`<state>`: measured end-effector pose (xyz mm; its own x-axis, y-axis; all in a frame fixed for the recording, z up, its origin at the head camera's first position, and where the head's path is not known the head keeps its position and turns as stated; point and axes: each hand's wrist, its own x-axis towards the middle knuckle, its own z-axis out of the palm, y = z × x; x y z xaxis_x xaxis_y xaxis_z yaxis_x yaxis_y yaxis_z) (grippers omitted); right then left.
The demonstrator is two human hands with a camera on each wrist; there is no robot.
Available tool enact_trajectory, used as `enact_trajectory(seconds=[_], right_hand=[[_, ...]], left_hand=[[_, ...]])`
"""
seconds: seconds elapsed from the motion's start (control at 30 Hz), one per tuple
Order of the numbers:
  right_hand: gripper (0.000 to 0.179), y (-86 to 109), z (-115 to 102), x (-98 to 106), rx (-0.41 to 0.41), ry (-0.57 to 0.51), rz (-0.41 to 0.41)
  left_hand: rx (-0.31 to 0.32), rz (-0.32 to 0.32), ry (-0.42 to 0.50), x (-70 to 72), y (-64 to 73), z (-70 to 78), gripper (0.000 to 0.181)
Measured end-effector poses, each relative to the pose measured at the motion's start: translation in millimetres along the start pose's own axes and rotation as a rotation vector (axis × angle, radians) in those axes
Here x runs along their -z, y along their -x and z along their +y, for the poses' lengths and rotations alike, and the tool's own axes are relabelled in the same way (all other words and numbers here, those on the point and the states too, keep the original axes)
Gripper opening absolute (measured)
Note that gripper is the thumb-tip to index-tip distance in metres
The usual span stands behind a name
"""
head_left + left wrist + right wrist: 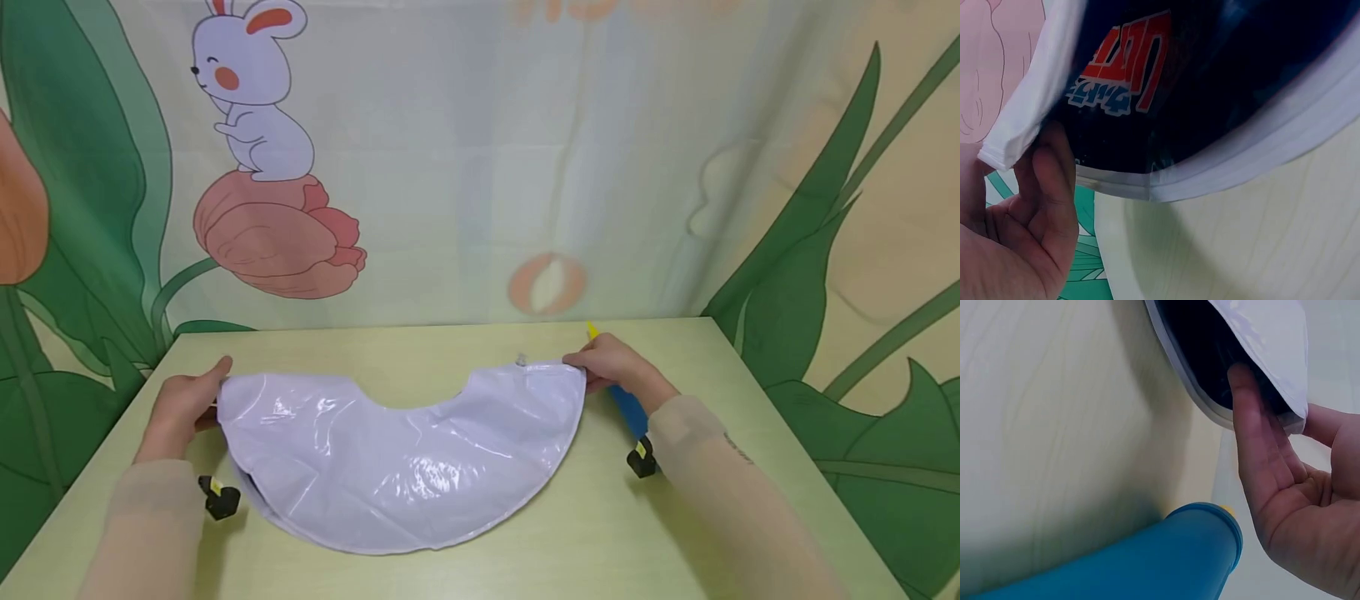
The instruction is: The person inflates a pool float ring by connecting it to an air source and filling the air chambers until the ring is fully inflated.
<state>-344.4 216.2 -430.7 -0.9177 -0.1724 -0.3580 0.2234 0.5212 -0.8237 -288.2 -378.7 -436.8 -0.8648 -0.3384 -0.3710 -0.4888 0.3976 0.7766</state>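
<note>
A deflated swim ring (405, 467), folded into a glossy white half circle, is held up over the table by its two ends. Its inner faces are dark blue with red lettering, seen in the left wrist view. My left hand (178, 410) pinches the left end, thumb on the white outside and fingers behind. The right hand (617, 365) pinches the opposite corner between thumb and fingers, with some fingertips inside the fold, as the right wrist view shows. A small clear valve (521, 360) stands on the upper edge near the right hand.
A blue tube-shaped object (1166, 556) with a yellow tip (592, 330) lies on the pale wooden table (525, 567) under the right wrist, partly hidden by it. Behind the table hangs a printed curtain (435, 167) with a rabbit and flowers.
</note>
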Motion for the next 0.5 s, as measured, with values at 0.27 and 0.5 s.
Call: enact_trajectory(seconds=[0.27,0.5], right_hand=[[0.038,-0.6,-0.2,-5.0,-0.005,-0.029,-0.017],[0.036,-4.1,1.0,-8.0,-0.032,-0.093,-0.024]], left_hand=[[-0.012,-0.027,-0.001,-0.9,-2.8,-3.9,0.081],[0.027,-0.040,-0.025,0.5,-1.6,-1.1,0.083]])
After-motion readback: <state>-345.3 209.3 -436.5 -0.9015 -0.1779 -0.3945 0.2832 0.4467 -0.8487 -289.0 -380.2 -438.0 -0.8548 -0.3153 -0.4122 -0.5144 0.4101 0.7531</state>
